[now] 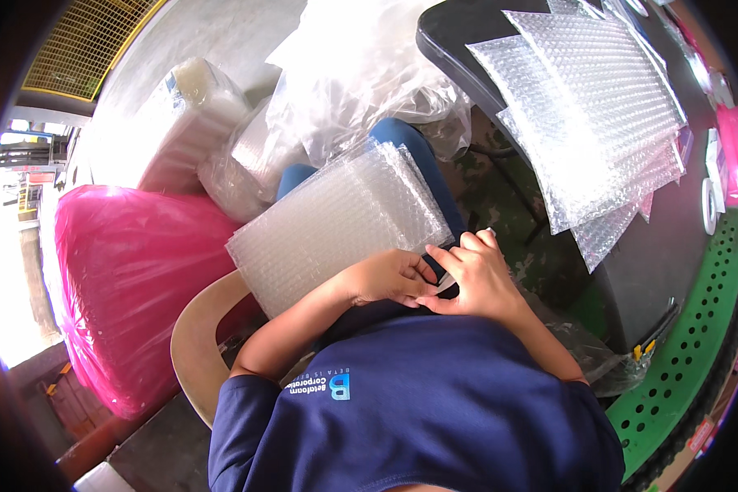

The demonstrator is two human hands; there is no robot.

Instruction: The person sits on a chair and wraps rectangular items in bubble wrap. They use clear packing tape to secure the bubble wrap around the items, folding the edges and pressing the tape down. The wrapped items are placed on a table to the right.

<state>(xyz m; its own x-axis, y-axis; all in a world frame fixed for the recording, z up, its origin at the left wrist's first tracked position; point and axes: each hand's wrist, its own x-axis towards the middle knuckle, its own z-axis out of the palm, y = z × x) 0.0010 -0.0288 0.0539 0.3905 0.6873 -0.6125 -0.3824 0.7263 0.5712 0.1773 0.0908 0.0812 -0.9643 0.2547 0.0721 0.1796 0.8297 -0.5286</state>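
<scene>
A stack of clear bubble wrap sheets (328, 217) lies across my lap, its edges not quite lined up. At its near right corner my left hand (391, 277) is closed, thumb and fingers pinched together. My right hand (476, 277) meets it there with curled fingers, thumb and fingertips almost touching the left ones. Between the two hands shows a small pale strip (446, 284), pinched by both; its exact kind is too small to make out. Over to the right, a fanned pile of bubble wrap pouches (590, 123) rests on a dark table.
A big pink plastic-wrapped bundle (131, 287) stands at the left beside the tan chair armrest (193, 344). Ahead are clear plastic bags (361, 74) and a wrapped white pack (193, 115). The dark table (656, 271) holds a white ring (708, 207); a green perforated strip (672, 369) runs alongside.
</scene>
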